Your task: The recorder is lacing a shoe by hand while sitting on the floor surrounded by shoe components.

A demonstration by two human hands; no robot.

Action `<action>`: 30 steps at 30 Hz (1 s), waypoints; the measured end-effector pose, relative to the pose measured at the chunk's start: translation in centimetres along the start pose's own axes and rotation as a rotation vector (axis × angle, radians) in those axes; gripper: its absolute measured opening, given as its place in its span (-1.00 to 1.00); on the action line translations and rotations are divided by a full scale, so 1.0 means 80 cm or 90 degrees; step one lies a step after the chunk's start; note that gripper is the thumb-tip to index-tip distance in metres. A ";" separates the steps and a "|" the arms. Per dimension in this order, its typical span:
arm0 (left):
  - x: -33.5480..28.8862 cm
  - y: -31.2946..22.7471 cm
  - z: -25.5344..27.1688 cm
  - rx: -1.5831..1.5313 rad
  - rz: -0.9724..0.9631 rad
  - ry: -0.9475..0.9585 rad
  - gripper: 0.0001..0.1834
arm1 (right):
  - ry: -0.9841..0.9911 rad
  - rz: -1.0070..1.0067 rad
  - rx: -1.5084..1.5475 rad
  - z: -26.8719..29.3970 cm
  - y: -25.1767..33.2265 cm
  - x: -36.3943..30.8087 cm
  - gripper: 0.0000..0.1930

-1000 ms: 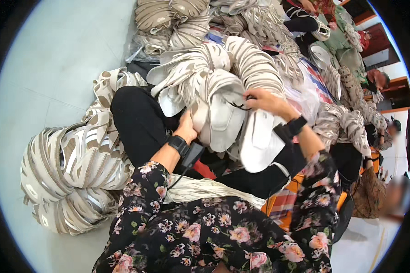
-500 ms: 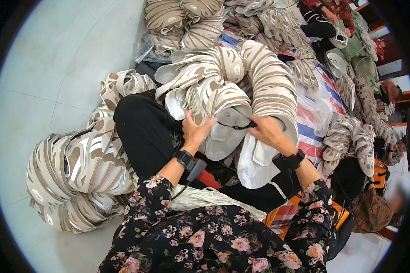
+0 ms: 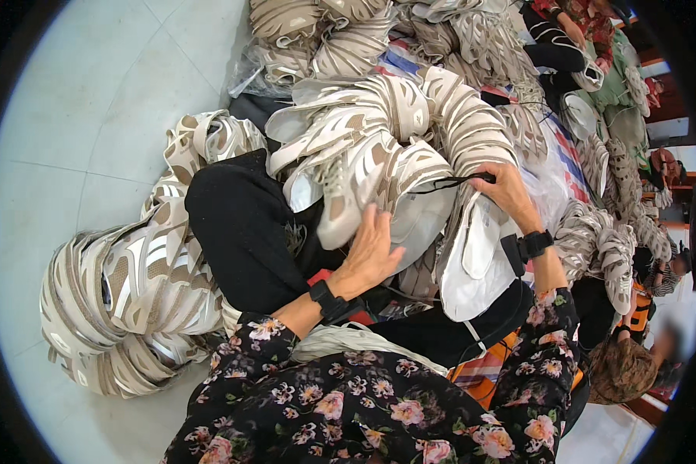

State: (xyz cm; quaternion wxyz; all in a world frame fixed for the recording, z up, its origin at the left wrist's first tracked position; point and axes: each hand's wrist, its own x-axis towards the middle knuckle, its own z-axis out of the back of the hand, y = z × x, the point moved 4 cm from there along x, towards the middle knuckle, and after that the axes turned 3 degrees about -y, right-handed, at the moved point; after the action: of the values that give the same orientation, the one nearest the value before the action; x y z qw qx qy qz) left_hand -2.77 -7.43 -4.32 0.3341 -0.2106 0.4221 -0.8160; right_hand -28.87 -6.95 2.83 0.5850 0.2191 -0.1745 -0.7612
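A ring-shaped bundle of beige and white shoe uppers [image 3: 472,124] lies across my lap, nested one against another. At its front left a laced upper [image 3: 344,193] hangs toe down. My right hand [image 3: 506,193] pinches a thin black cord [image 3: 448,183], which stretches leftward over the grey lining of the end upper [image 3: 425,220]. Below my right hand hangs a pale upper with a white inside [image 3: 472,263]. My left hand [image 3: 370,259] is beside the laced upper's toe, fingers extended and thumb apart, slightly blurred; whether it touches the toe I cannot tell.
More bundled uppers [image 3: 139,286] rest on the tiled floor [image 3: 69,178] at my left. Stacks of uppers [image 3: 348,46] stand at the far side. A striped plastic sheet [image 3: 568,158] lies to the right. Other people [image 3: 572,35] sit along the right side.
My right hand has moved right and up, drawing the black cord out longer. My left hand has shifted right and down. The laced upper at the bundle's front left now hangs more visibly.
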 end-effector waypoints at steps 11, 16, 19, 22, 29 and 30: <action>0.040 0.062 0.036 -0.047 0.104 -0.111 -0.21 | 0.031 0.037 -0.012 -0.055 0.030 -0.029 -0.75; 0.038 0.076 0.035 -0.034 0.257 0.038 -0.26 | 0.139 0.058 0.022 -0.065 0.062 -0.043 -0.61; 0.039 0.073 0.037 -0.031 0.258 0.030 -0.22 | 0.042 0.184 -0.254 -0.064 0.096 -0.062 -0.65; 0.033 0.078 0.036 -0.008 0.238 0.038 -0.13 | 0.034 0.163 -0.236 -0.072 0.141 -0.061 -0.61; 0.026 0.094 0.032 0.034 0.183 0.039 -0.11 | 0.286 -0.429 0.492 -0.226 0.086 -0.034 -0.50; 0.027 0.097 0.031 0.034 0.152 0.012 -0.13 | 0.177 -0.375 0.567 -0.228 0.085 -0.021 -0.52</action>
State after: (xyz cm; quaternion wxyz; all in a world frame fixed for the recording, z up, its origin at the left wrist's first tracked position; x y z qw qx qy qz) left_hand 0.15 -13.66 -9.26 0.4303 -0.1422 0.4253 -0.7834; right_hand -13.20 -7.24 -8.78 0.2154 0.5833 -0.3323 -0.7092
